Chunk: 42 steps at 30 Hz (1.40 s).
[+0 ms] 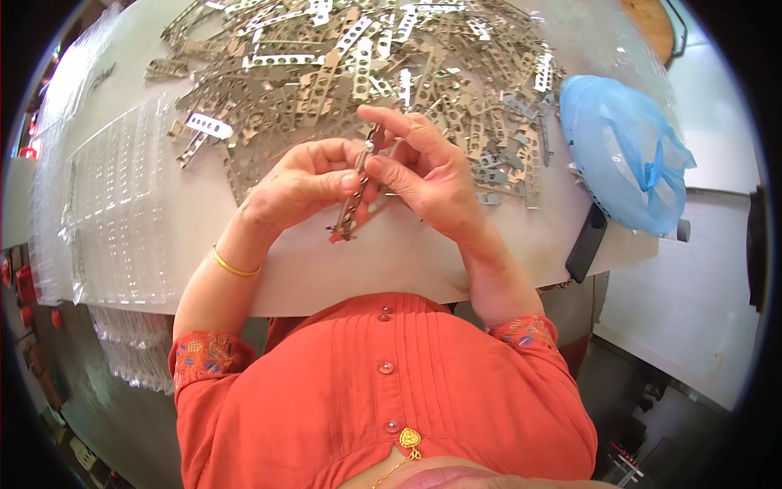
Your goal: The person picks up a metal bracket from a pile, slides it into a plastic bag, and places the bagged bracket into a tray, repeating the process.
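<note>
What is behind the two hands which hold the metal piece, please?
Behind the left hand and the right hand, a heap of perforated metal strips lies on the pale table. Whatever the hands and held metal piece cover cannot be seen.

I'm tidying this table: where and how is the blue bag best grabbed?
Probably pinch the blue bag at its bunched part, coming from the right: thin film gathers there into folds, and the metal strips lie to its left.
</note>
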{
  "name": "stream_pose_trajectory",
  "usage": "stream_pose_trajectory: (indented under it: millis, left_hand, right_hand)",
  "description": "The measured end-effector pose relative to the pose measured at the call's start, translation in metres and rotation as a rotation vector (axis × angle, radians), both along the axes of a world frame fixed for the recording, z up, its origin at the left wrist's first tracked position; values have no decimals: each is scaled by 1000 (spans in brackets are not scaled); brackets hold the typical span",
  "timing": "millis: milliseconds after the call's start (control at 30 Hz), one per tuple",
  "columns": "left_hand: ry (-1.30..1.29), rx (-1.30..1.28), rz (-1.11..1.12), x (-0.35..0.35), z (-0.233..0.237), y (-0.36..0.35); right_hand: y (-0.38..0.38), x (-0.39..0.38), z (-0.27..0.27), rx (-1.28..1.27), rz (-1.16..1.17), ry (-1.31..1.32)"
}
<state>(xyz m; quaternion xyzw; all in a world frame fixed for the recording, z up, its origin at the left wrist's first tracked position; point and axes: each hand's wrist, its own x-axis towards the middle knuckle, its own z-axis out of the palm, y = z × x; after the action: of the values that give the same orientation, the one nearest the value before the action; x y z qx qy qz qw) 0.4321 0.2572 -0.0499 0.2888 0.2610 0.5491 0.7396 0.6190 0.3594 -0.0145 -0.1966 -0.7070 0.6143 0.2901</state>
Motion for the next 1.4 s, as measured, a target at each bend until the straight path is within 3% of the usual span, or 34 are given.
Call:
stream_pose_trajectory:
  millis: [167, 333, 400, 433, 467, 733, 867, 933, 967, 1033, 1200, 1333, 1400]
  left_hand:
    - [47, -2, -19, 2, 6, -3]
    - [193, 8, -2, 7, 17, -5]
    - [763, 91, 248, 19, 24, -6]
    - [973, 158, 266, 26, 31, -8]
    - [1025, 159, 291, 32, 31, -8]
    - [880, 77, 341, 33, 25, -8]
    - [758, 41, 400, 30, 23, -9]
    - [729, 66, 410, 27, 17, -8]
    - [706, 64, 407, 26, 17, -8]
    - [687, 78, 414, 26, 15, -7]
    - [684, 108, 411, 26, 18, -9]
    - [708, 127, 394, 22, 16, -9]
    - [703, 117, 393, 24, 18, -9]
  right_hand:
    - [4, 3, 6, -359, 209, 127]
    - [3, 1, 2, -362, 144, 118]
    - [6, -1, -13, -99, -15, 33]
    - [7, -4, -16, -4, -52, 53]
    - [5, -3, -15, -14, -58, 45]
    - [3, -1, 12, 168, -78, -103]
    - [10, 11, 41, 121, -233, -71]
    - [17, 22, 58, 220, -364, 50]
    - [25, 28, 66, 387, -459, 90]
    - [43, 45, 82, 441, -561, 243]
    - [95, 118, 118, 604, -873, 343]
    - [145, 194, 136, 864, -1275, 99]
    - [171, 227, 134, 820, -1336, -123]
